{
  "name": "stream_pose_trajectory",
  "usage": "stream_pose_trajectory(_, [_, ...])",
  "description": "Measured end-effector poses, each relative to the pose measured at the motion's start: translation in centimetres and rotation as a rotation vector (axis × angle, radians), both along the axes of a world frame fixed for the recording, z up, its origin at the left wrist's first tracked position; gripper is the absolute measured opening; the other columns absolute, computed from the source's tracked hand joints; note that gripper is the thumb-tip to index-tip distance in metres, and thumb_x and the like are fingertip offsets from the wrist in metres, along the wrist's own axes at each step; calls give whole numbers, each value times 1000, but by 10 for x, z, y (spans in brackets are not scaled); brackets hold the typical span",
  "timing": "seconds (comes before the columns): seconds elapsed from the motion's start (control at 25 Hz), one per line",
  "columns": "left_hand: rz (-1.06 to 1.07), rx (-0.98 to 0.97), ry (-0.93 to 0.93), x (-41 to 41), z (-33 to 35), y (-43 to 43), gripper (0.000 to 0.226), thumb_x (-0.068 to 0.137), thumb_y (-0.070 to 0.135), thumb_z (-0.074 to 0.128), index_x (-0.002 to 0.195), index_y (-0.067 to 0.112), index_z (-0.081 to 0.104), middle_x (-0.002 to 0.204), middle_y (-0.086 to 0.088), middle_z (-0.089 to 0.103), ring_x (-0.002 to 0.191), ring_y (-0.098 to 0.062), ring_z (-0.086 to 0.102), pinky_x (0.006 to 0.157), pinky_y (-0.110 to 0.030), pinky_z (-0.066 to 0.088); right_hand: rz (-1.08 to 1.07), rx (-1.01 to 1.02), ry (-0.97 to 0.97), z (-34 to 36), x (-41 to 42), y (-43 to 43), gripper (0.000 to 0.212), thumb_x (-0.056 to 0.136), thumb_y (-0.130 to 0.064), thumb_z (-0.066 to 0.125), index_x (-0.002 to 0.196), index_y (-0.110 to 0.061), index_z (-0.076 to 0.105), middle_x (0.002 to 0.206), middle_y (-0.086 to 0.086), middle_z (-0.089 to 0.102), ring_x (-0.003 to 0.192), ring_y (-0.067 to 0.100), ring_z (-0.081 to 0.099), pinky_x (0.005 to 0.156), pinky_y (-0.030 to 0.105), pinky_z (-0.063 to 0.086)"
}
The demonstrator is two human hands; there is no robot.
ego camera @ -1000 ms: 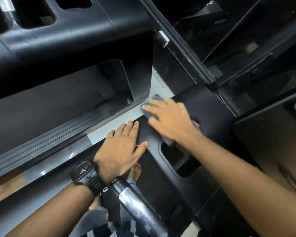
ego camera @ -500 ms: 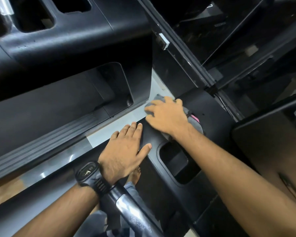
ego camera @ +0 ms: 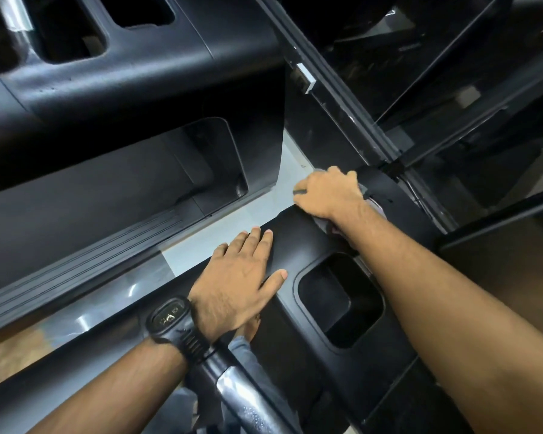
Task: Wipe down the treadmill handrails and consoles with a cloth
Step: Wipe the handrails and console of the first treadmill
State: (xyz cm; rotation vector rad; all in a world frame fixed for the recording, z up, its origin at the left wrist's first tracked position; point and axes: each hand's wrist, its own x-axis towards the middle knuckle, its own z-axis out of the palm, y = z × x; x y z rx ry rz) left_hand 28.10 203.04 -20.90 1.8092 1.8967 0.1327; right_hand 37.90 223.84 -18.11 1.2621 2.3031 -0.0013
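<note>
Dim light falls on a pale grey floor strip (ego camera: 248, 214) running diagonally, giving way to brown wood-toned flooring (ego camera: 13, 352) at lower left, with glossy black frame bars (ego camera: 333, 89) and dark panes (ego camera: 373, 42) at upper right.

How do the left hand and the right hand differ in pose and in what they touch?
The left hand lies flat, fingers straight, on the black console; the right hand curls its fingers round the cloth. The left wrist wears a watch; the right wrist is bare. Both rest on the same console.
</note>
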Motion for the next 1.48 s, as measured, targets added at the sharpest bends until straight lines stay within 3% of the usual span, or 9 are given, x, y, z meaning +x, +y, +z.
stream_pose_trajectory(0.28, [-57,3,-22,-1,2,5,81,91,66,2,157,19,-3,166,-3,1,152,-20,7,122,-41,16,-181,125,8,0,17,11,41,96,-43,37,129,-38,61,139,0,54,129,32,41,102,55,30])
stream_pose_trajectory(0.44, [-82,19,-14,2,4,13,80,92,65,3,157,19,-2,166,-4,2,152,-21,7,121,-42,17,25,86,139,-7,26,-11,41,94,-43,38,129,-45,59,141,-12,54,128,25,43,102,52,33])
stream_pose_trajectory(0.56, [-98,4,-37,5,8,18,73,100,60,17,157,19,-3,166,-4,-1,152,-20,4,122,-43,15,-321,207,180,0,33,-3,42,95,-41,40,134,-39,55,145,-6,48,130,30,37,102,53,31])
stream_pose_trajectory(0.72, [-109,12,-32,4,7,20,74,100,59,19,157,18,-2,166,-4,-1,152,-21,4,122,-43,15,-5,271,214,-9,43,-50,44,96,-43,42,139,-41,53,153,-11,44,136,27,36,104,51,33])
stream_pose_trajectory(0.88, [-103,15,-50,4,8,20,74,100,60,20,157,18,-2,166,-4,-1,152,-20,3,122,-42,14,-386,379,219,-8,48,-54,52,98,-43,38,150,-39,37,165,-5,26,145,33,25,107,56,30])
stream_pose_trajectory(1.0, [-111,10,-52,4,6,23,75,99,60,19,157,18,-2,166,-5,-1,152,-20,3,122,-43,15,-78,359,193,-14,50,-63,50,97,-44,41,146,-42,43,162,-8,33,141,30,33,105,54,33])
stream_pose_trajectory(1.16, [-105,13,-74,5,7,29,74,100,60,19,157,18,-1,166,-4,-1,152,-20,4,122,-43,15,-302,283,215,0,50,-23,45,96,-44,40,141,-41,47,159,-9,35,138,29,31,105,54,30])
stream_pose_trajectory(1.28, [-104,13,-88,6,6,31,73,100,59,22,158,18,1,166,-4,1,152,-20,5,122,-44,16,9,234,151,-8,41,-32,45,96,-46,41,139,-44,51,155,-15,40,137,25,36,107,53,31])
stream_pose_trajectory(1.48, [-111,11,-101,7,7,38,73,101,57,23,158,18,2,166,-5,2,152,-21,6,122,-44,16,-72,156,96,-5,27,-6,41,96,-47,39,133,-47,56,150,-17,46,135,25,37,106,54,27])
